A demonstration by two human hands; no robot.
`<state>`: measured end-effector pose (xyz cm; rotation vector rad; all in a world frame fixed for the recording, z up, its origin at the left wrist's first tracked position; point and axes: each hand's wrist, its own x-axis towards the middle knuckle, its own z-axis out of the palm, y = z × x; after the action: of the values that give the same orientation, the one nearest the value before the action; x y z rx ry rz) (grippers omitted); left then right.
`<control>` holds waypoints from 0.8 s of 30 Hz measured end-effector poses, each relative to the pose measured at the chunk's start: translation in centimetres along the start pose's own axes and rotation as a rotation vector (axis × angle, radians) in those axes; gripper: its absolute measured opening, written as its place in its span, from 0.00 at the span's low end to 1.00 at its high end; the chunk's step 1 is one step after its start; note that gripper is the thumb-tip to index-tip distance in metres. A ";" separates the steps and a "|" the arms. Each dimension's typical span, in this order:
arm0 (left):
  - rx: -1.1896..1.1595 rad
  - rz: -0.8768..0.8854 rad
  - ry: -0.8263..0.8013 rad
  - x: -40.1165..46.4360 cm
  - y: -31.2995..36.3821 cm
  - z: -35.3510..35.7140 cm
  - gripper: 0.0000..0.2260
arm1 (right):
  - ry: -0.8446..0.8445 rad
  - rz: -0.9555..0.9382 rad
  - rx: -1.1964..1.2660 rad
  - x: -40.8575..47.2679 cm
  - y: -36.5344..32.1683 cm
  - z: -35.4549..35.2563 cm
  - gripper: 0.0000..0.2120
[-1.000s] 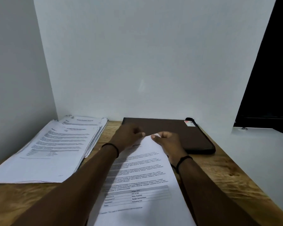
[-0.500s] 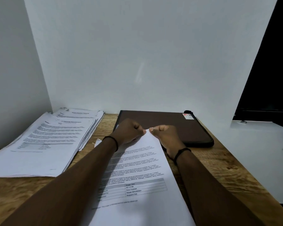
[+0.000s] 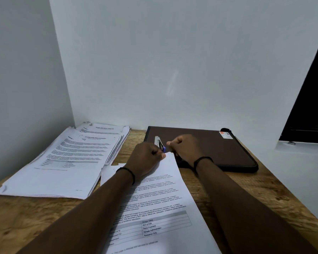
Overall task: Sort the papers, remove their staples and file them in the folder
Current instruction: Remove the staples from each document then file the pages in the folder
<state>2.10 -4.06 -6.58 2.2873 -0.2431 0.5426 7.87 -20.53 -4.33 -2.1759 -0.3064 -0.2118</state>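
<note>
Both hands curled: left hand (image 3: 148, 156) pinching the paper (image 3: 165, 195) at its top corner, right hand (image 3: 184, 148) just beside, maybe holding the staple remover (image 3: 159, 143). Lying on the counter (image 3: 255, 189), long side toward twelve o'clock. Closed folder (image 3: 218, 149) close at one o'clock.

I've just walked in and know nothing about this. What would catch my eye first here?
Two hands meet at the top corner of a printed document lying on the wooden desk: the left hand pinches the corner and the right hand is curled beside it. Just behind them a stapler-like tool lies on a closed brown folder. A thick stack of papers sits at the left.
</note>
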 end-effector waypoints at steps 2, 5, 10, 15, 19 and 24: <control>0.001 -0.015 0.005 -0.3 -0.5 -0.5 0.23 | -0.096 -0.009 -0.079 1.0 -1.0 0.8 0.15; -0.027 -0.052 0.015 -0.5 -1.0 -0.7 0.21 | -0.168 -0.017 -0.225 1.7 -2.0 2.0 0.19; 0.023 -0.044 0.003 -0.4 -0.9 -0.5 0.22 | -0.085 -0.003 -0.282 2.1 -0.7 1.4 0.16; 0.051 -0.035 -0.030 0.2 -0.4 -0.1 0.21 | 0.022 -0.018 -0.249 0.8 2.0 -1.3 0.16; 0.058 -0.023 -0.025 0.9 0.2 0.1 0.22 | -0.042 -0.038 -0.189 -0.5 2.3 -2.1 0.19; 0.049 -0.022 -0.018 1.6 1.1 0.8 0.24 | 0.020 -0.067 -0.239 -0.7 3.2 -2.5 0.10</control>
<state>3.44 -5.44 -5.66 2.3407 -0.2160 0.5222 8.08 -24.52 -5.53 -2.3996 -0.3579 -0.3220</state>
